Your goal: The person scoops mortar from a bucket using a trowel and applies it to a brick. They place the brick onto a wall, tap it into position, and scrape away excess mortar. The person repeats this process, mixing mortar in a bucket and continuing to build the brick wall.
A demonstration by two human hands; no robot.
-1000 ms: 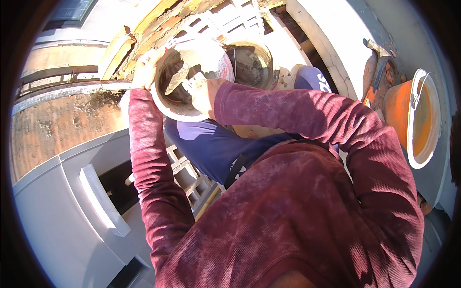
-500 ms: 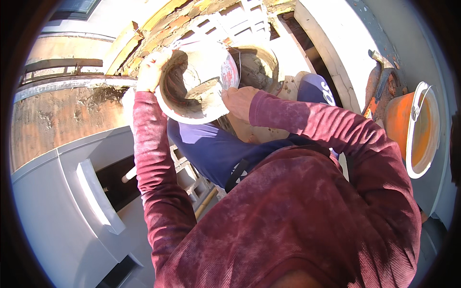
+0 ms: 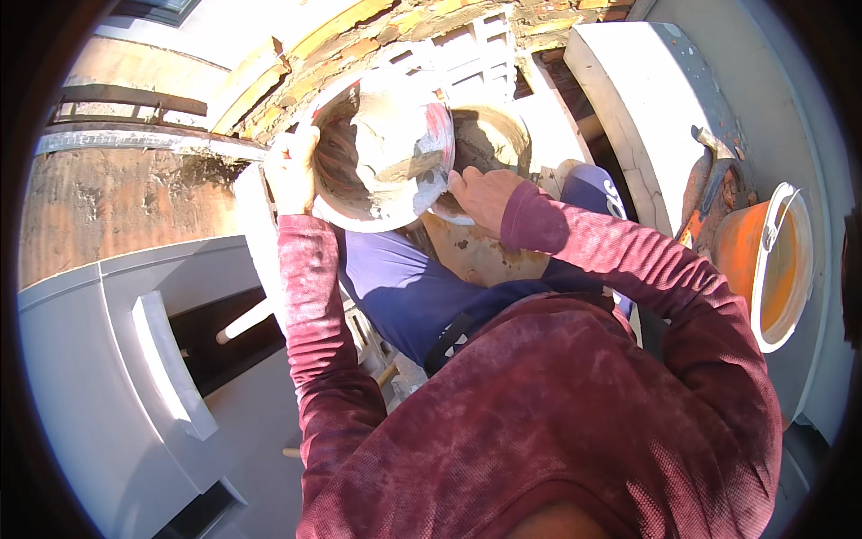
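Note:
A white bucket [image 3: 382, 224], its inside coated with grey mortar, is tilted so its mouth shows toward me. My left hand [image 3: 292, 171] is closed on the bucket's left rim. My right hand [image 3: 489, 199] has its fingers bent against the right rim, gripping it. Grey mortar [image 3: 409, 168] clings in a lump inside the lower part. Just behind and to the right sits a second bucket [image 3: 518, 133] with mortar in it, partly hidden by the held one. My legs, in dark blue trousers, are below the buckets.
At the right stands an orange bucket [image 3: 738, 253] with a white rim and wire handle. Soiled tools [image 3: 709, 184] lie beside it near a white block [image 3: 624, 117]. Rough brickwork [image 3: 359, 45] runs along the far side. A stained orange-brown panel [image 3: 108, 211] is at left.
The held bucket and both hands have shifted slightly right in the picture, along with the surroundings. The left hand sits lower on the rim. Both hands still hold the bucket.

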